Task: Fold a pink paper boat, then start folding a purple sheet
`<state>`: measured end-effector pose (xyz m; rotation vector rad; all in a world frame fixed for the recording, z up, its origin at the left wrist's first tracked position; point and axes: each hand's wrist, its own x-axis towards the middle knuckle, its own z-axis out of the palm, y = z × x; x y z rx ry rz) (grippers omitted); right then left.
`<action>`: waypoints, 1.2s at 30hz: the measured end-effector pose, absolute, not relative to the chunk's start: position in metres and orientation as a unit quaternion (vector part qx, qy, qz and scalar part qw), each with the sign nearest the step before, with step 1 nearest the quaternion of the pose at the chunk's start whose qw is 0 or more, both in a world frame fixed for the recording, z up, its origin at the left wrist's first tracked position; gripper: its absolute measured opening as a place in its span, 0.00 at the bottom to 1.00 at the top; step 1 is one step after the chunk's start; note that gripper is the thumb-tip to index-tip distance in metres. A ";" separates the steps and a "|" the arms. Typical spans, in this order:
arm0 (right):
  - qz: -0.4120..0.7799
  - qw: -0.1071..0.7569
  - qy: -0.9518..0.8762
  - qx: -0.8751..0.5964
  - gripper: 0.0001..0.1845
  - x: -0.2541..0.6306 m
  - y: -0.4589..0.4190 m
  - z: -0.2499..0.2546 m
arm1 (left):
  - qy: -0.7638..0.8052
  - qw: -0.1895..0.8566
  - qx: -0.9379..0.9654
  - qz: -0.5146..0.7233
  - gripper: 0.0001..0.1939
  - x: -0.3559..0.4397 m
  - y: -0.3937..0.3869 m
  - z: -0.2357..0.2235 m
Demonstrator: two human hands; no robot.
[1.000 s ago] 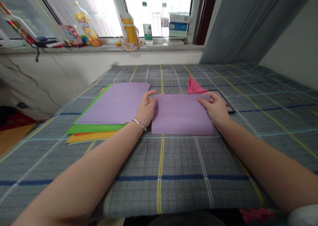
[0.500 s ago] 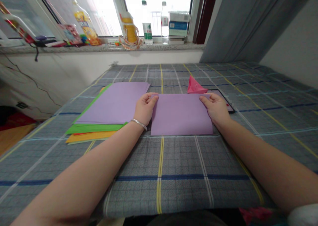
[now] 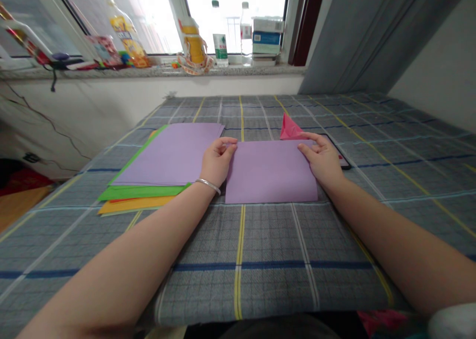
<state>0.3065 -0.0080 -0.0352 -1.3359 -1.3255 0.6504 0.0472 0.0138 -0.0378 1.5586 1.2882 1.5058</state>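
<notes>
A lilac paper sheet (image 3: 271, 172) lies flat on the checked cloth, and it may be folded double. My left hand (image 3: 218, 161), with a silver bangle (image 3: 207, 186) on its wrist, pinches the sheet's far left corner. My right hand (image 3: 322, 161) grips the far right corner between thumb and fingers. Left of the sheet is a stack of coloured paper (image 3: 167, 153), lilac on top, then green and orange. A pink folded paper piece (image 3: 290, 128) stands just beyond my right fingers, partly hidden by them.
A black tablet or phone (image 3: 336, 150) lies partly under the right hand's side of the sheet. The grey checked cloth (image 3: 241, 239) covers the surface. Bottles and boxes stand on the windowsill (image 3: 156, 72) beyond its far edge, and a wall rises on the left.
My right fingers have shifted slightly along the sheet's far edge, now covering more of the pink piece. The lilac sheet and left hand have barely moved.
</notes>
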 end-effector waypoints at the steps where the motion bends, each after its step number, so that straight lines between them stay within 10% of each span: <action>1: 0.256 0.536 -0.569 -0.569 0.19 0.307 -0.008 -0.035 | 0.491 0.300 0.591 0.564 0.08 0.047 0.015 -0.038; 14: 0.130 0.428 -0.651 -0.613 0.14 0.313 0.018 -0.051 | 0.575 0.257 0.636 0.447 0.08 0.042 0.035 -0.050; 36: -0.037 0.240 -0.775 -0.584 0.10 0.311 0.024 -0.058 | 0.481 -0.151 0.848 0.161 0.14 0.057 0.028 -0.047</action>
